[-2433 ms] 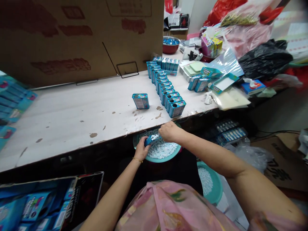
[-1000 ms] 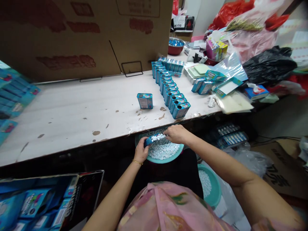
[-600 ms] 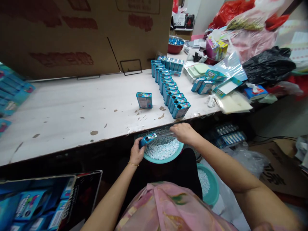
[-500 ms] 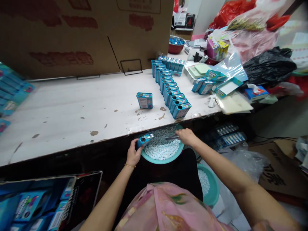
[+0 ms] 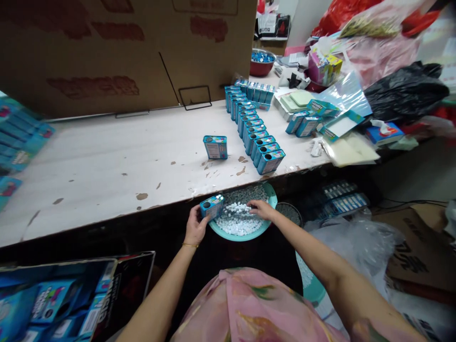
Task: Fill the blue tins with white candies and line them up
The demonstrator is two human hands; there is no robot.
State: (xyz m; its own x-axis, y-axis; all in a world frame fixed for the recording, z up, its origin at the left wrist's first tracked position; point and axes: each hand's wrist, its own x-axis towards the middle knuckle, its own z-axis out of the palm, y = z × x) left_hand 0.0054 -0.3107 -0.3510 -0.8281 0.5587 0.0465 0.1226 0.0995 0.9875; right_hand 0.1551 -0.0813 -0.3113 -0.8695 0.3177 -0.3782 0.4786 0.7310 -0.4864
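My left hand [image 5: 195,224] is closed around a small blue tin [image 5: 213,207] with a dark round opening in its top. A few white pellets lie on the tin's upper right corner. My right hand [image 5: 261,210] grips a scoop [image 5: 242,214], mostly hidden under a heap of white pellets [image 5: 238,207]; its tip is close to the tin. Below both hands is a turquoise basin [image 5: 245,237] holding many more pellets. On the white table, one blue tin [image 5: 215,148] stands alone, left of a long row of similar tins [image 5: 270,162].
A large cardboard box [image 5: 124,57] backs the table. To the right lie opened cartons [image 5: 344,126], plastic sheets and a black bag [image 5: 406,92]. A box of blue packs [image 5: 53,299] sits at lower left. A second turquoise basin [image 5: 315,289] is low at my right.
My right hand has moved left and raised the scoop, now heaped with pellets, toward the tin. The tin in my left hand has shifted slightly left and its top faces more upward.
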